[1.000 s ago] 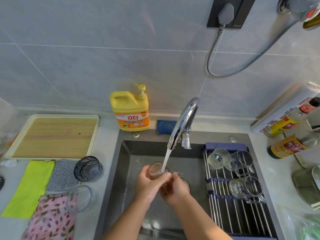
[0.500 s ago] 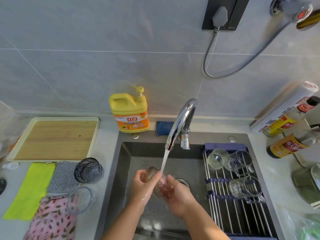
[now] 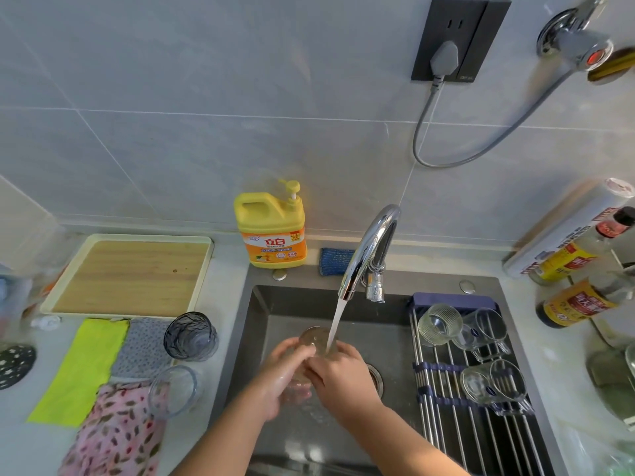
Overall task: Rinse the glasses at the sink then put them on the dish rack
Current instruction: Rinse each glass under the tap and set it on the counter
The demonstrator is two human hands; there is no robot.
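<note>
— Now, glass (image 3: 314,340): where is it kept?
— Held over the sink (image 3: 275,304), under the stream (image 3: 335,324), tilted away; clamped by left hand (image 3: 280,376) and right hand (image 3: 338,376). Dish rack (image 3: 481,407) is set rightward, nearer the right hand.

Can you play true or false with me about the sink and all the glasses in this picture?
1. The left hand and the right hand hold a glass under water running from the faucet. True.
2. The dish rack has nothing on it. False: four rinsed glasses lie on it.
3. The soap bottle behind the sink is green. False: it is yellow with an orange label.
4. Two glasses stand on the counter left of the sink. True: a dark glass and a clear glass.
</note>
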